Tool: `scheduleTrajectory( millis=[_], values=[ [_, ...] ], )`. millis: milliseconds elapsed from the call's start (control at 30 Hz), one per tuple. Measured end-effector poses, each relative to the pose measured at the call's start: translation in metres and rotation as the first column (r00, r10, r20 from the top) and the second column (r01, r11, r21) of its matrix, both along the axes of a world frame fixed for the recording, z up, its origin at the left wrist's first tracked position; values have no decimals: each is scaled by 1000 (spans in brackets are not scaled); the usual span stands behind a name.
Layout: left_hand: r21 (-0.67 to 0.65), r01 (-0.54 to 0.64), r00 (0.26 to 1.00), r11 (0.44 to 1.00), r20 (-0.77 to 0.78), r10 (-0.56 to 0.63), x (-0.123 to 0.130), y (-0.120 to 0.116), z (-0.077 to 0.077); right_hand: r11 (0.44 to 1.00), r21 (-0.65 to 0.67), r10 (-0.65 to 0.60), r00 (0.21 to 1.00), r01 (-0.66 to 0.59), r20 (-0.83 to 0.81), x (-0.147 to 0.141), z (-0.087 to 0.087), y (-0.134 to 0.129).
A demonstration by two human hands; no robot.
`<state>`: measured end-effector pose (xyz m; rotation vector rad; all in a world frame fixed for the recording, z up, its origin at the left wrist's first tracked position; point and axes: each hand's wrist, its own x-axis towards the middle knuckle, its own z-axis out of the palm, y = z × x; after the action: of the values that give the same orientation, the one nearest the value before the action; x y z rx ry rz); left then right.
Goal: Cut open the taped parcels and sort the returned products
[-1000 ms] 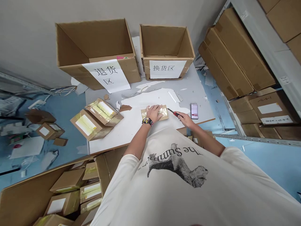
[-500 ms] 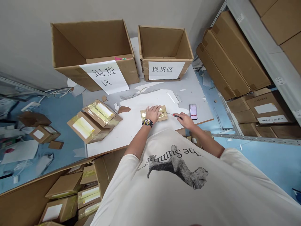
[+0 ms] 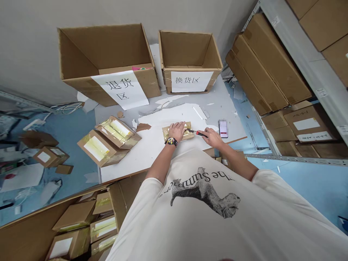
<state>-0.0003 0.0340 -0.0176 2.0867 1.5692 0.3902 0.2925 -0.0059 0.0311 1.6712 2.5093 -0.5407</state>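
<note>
A small cardboard box (image 3: 187, 135) wrapped in yellowish tape lies on the white table surface in front of my body. My left hand (image 3: 176, 131) rests flat on the left part of this box with its fingers stretched out, a watch on the wrist. On the other side, my right hand (image 3: 212, 137) is closed around a red and black utility knife (image 3: 200, 134). Its blade points left and lies over the right part of the box, close to my left fingers. Whether the blade is in the tape I cannot tell.
Two large open cartons with paper signs, a left carton (image 3: 81, 85) and a right carton (image 3: 164, 78), stand behind. Two taped boxes (image 3: 119, 154) sit at the left. A phone (image 3: 223, 129) lies right. A big carton (image 3: 121, 195) of parcels is below; shelved boxes (image 3: 272, 61) stand right.
My right hand has moved slightly left with the utility knife, so the blade reaches farther over the box. My left hand and the box have stayed in place.
</note>
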Motion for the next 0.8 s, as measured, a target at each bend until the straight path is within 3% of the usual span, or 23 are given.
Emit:
scheduleTrajectory(
  millis=[467, 800],
  values=[
    [4, 12, 1000, 1000, -10, -12, -4, 0, -2, 1000, 3, 21, 995, -21, 98, -7, 25, 1],
    [28, 141, 984, 990, -115, -137, 1, 11, 2, 999, -14, -29, 987, 32, 158, -6, 38, -8]
  ],
)
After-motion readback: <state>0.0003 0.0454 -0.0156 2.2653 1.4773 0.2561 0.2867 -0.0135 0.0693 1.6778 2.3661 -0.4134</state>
